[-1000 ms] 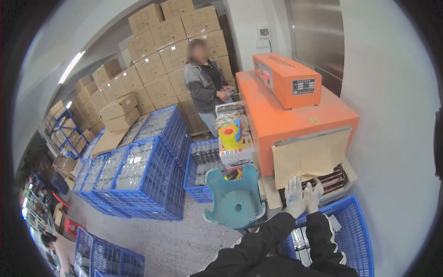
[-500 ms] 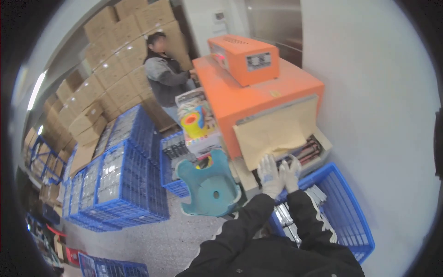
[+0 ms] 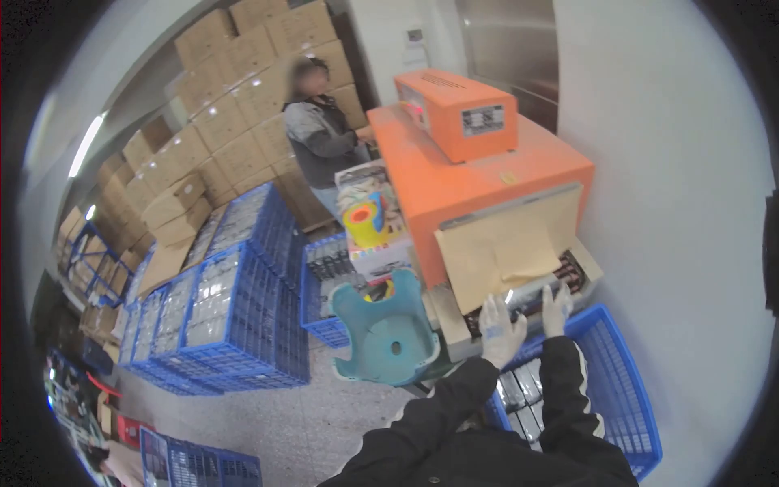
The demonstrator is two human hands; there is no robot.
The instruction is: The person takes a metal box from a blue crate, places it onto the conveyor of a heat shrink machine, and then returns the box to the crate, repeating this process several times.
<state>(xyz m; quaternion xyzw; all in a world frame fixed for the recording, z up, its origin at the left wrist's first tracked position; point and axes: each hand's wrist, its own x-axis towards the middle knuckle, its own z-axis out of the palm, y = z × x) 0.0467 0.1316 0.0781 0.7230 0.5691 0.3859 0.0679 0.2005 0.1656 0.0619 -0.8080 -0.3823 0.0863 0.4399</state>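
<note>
My left hand (image 3: 501, 333), in a white glove, is at the outlet of the orange machine (image 3: 503, 178), its fingers stretched and thumb apart. My right hand (image 3: 557, 312), gloved too, is a little to the right with its fingers extended. Between and beyond them a shiny item (image 3: 511, 299) shows at the opening; its kind is unclear. A tan flap (image 3: 507, 243) hangs over the outlet, and dark rollers (image 3: 570, 272) show at its right end. Below my hands, silvery wrapped packs (image 3: 519, 390) lie in a blue crate (image 3: 621, 390).
A teal stool (image 3: 389, 333) stands left of the outlet, near a box with a yellow tape roll (image 3: 365, 226). Stacked blue crates (image 3: 243, 316) and cartons (image 3: 235, 105) fill the left. A co-worker (image 3: 316, 134) stands beyond the machine. A white wall (image 3: 665, 203) bounds the right.
My hands have moved apart, the right one going rightward. The camera has turned slightly left, so the scene sits further right. Part of another person now shows at the lower left.
</note>
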